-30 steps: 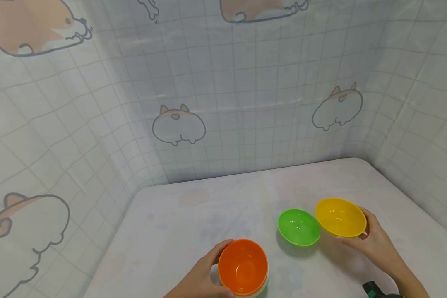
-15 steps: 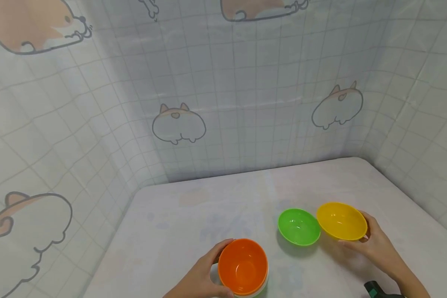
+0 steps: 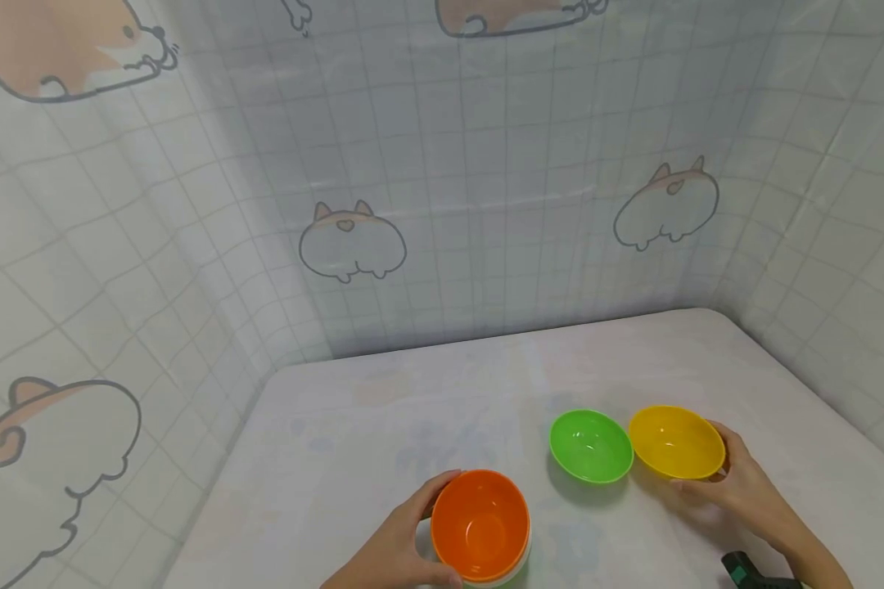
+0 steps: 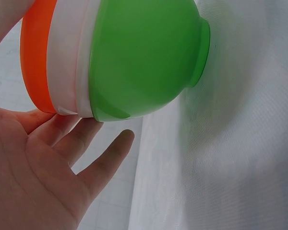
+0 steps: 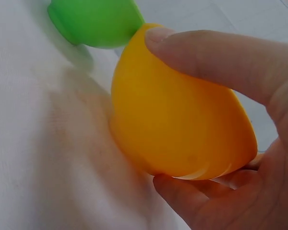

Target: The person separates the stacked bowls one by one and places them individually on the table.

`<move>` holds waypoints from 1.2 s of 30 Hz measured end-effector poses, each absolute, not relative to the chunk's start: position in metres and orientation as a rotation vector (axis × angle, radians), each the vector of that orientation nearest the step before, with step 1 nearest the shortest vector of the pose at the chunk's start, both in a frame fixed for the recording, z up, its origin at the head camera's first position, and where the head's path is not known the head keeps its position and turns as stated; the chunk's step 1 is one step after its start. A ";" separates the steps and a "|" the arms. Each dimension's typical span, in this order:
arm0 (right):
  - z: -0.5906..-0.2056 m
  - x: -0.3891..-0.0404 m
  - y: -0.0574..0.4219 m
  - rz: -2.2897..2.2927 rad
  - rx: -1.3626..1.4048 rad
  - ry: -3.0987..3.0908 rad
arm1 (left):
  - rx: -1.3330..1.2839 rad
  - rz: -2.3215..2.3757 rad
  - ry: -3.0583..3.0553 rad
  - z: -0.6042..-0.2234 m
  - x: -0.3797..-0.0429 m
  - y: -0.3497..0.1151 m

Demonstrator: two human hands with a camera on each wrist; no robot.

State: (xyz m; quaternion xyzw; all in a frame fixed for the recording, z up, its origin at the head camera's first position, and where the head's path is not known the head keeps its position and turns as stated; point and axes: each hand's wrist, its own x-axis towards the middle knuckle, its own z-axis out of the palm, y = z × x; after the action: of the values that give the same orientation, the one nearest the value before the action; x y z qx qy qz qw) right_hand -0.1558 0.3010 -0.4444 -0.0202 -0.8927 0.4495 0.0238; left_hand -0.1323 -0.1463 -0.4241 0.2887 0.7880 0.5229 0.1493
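Note:
My left hand (image 3: 405,544) holds a stack of nested bowls by its side, thumb at the near edge and fingers behind. The orange bowl (image 3: 480,528) is innermost. In the left wrist view a white bowl (image 4: 69,57) shows under it and a green bowl (image 4: 149,57) forms the base, standing on the table. My right hand (image 3: 740,483) grips a yellow bowl (image 3: 676,442) by its right side, thumb near and fingers beyond. It sits low, slightly tilted, its rim right beside that of a separate green bowl (image 3: 591,446) resting on the table.
A pale cloth with faint patches covers the table (image 3: 354,458). Curtains printed with a grid and cartoon dogs (image 3: 352,241) rise along its back and both sides. A dark item with a green patch (image 3: 755,573) lies by my right forearm.
My right hand has lowered the yellow bowl a little, and its rim is more level now. The left hand, the stack and the separate green bowl have stayed put.

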 end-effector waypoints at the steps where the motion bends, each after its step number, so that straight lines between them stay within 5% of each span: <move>1: -0.445 -0.156 0.301 1.389 -0.067 -2.769 | 0.832 1.503 2.264 -0.424 -0.132 -0.146; 24: -0.448 -0.155 0.307 1.367 -0.098 -2.900 | 0.799 1.499 2.263 -0.427 -0.132 -0.148; 36: -0.416 -0.146 0.290 1.330 0.054 -2.553 | 0.814 1.490 2.278 -0.429 -0.136 -0.150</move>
State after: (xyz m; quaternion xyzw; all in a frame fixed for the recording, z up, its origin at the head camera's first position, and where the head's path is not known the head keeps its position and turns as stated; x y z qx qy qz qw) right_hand -0.1463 0.2904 -0.4157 0.0187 -0.8790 0.4581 0.1309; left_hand -0.1362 -0.1499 -0.4291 0.2832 0.7928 0.5185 0.1496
